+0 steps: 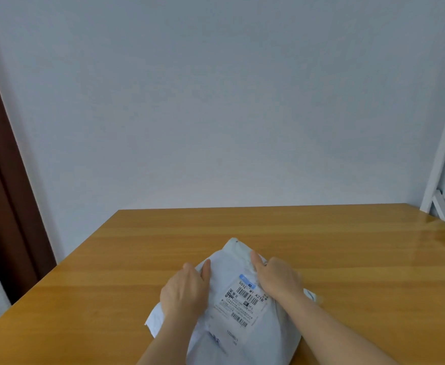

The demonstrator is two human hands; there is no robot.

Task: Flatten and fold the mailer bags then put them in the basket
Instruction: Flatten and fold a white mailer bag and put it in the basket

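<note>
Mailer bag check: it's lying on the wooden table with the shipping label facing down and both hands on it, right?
Not quite. The head view shows the shipping label facing up on the mailer bag. The rest holds: it lies on the wooden table with the left hand and right hand on it.

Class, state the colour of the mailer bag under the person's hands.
The mailer bag is pale grey-white with a printed barcode label; head view.
</note>
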